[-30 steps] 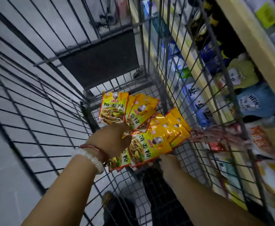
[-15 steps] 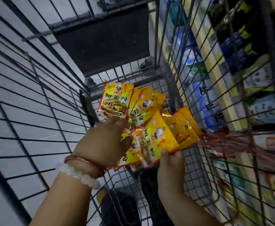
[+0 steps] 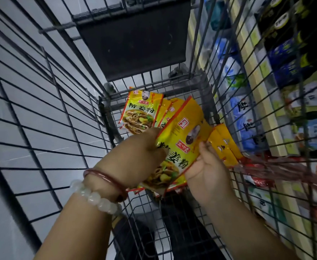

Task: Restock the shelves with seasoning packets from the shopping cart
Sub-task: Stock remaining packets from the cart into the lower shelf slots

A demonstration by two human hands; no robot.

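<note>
Both my hands are inside the wire shopping cart (image 3: 47,102). My left hand (image 3: 137,158), with a red bangle and a white bead bracelet on its wrist, grips a stack of yellow seasoning packets (image 3: 180,147) along the left edge. My right hand (image 3: 208,166) holds the same stack from the right, its fingers curled at the edge. More yellow packets (image 3: 139,111) lie on the cart floor beyond the hands, and two others (image 3: 223,145) lean at the right.
The cart's dark fold-down flap (image 3: 139,40) stands at the far end. Through the right wire wall I see store shelves (image 3: 261,102) packed with blue, black and green packages. Red packets (image 3: 261,164) lie against that wall. Grey floor tiles show at the left.
The stack of packets has risen off the cart floor and tilted toward me. My right hand has moved up from under it to its right edge.
</note>
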